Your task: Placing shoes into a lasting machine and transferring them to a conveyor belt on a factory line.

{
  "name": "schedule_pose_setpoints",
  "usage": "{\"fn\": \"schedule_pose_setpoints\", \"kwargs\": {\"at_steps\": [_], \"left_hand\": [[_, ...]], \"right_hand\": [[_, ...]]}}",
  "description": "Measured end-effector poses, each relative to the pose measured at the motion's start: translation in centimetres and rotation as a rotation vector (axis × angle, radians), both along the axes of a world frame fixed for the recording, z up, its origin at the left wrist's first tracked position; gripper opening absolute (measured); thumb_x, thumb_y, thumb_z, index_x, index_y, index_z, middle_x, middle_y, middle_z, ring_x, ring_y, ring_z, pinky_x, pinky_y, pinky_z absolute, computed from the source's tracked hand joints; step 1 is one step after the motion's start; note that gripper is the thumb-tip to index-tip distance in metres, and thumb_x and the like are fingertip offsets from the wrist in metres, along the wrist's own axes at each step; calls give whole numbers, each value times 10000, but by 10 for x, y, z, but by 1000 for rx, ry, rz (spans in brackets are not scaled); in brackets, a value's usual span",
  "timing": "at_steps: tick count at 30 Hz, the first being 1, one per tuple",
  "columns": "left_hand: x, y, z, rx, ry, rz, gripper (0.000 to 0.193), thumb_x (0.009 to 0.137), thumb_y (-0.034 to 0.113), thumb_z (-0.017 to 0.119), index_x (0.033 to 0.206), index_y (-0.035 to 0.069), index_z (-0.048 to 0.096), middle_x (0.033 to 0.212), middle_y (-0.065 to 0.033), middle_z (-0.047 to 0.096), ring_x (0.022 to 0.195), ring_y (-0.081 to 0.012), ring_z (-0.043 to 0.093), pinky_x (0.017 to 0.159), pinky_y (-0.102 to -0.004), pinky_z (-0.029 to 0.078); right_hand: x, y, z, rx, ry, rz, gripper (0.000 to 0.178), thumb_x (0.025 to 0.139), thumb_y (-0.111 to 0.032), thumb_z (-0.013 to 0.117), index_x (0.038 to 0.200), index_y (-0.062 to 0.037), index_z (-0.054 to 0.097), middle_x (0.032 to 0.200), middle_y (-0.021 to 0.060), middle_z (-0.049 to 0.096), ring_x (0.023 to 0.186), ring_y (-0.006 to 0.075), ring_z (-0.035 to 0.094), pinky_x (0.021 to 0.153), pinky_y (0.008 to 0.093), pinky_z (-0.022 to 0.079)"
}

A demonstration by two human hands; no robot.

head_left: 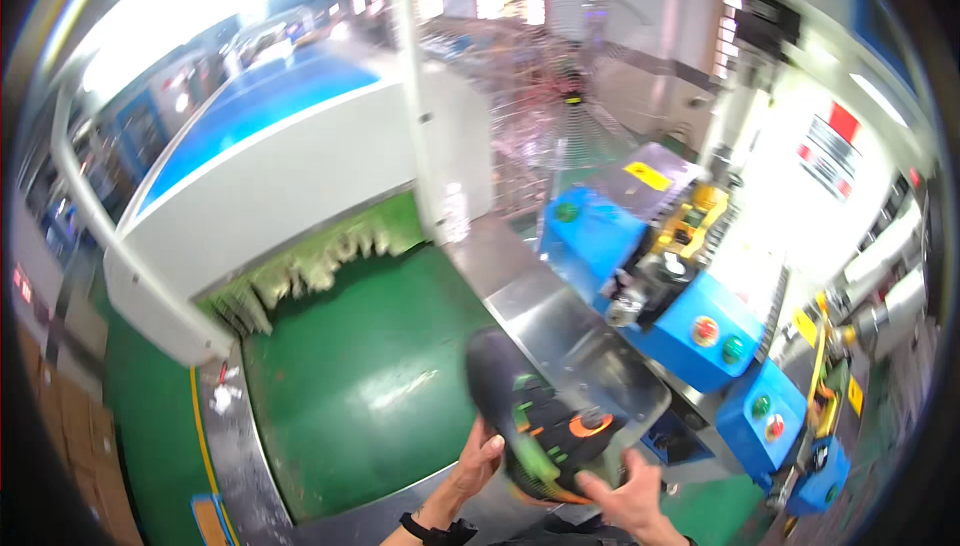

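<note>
**One shoe [545, 416] held near a green belt [390, 376]**

The dark shoe, marked with green and orange, is tilted in front of the person, near the belt's right edge and a shiny metal worktop [545, 311]. The fingers of the left hand [478, 459] grip its left side. The thumb of the right hand [630, 496] meets its lower right; blur makes it impossible to tell how far those fingers close. Farther right, blue housings [668, 338] carry red and green buttons [705, 331].
</note>
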State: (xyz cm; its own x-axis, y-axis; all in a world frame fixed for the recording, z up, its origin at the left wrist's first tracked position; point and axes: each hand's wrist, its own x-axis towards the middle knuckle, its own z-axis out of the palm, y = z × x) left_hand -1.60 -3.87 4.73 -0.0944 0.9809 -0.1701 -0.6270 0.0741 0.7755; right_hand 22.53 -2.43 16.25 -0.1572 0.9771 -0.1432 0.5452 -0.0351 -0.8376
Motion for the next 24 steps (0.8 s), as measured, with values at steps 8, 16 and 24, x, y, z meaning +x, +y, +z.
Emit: {"fn": "schedule_pose_setpoints", "kwargs": {"at_steps": [8,16,24], "left_hand": [[144,14,113,349,86,-378,854,764,406,738,1409,5,348,1433,-201,383,1284,-311,454,1058,-460,411],[382,17,109,198,138,-571,848,790,278,709,1439,-18,251,1368,-153,442,1244,-271,471,1048,-389,379],[608,140,160,7,697,-957,863,848,195,673,1488,2,128,1434,-263,372,1317,-307,407,1124,-403,279]], "right_hand": [[134,-4,20,66,609,469,735,804,-207,724,1398,-13,337,1169,149,606,1086,200,570,968,333,440],[375,-75,-3,-182,1142,-217,550,773,-73,738,1260,2,494,1131,77,610,1054,163,579,942,322,464],[522,-122,-3,295,1366,-788,788,655,61,613,1392,1,341,1200,183,578,1049,301,627,878,394,536]]}}
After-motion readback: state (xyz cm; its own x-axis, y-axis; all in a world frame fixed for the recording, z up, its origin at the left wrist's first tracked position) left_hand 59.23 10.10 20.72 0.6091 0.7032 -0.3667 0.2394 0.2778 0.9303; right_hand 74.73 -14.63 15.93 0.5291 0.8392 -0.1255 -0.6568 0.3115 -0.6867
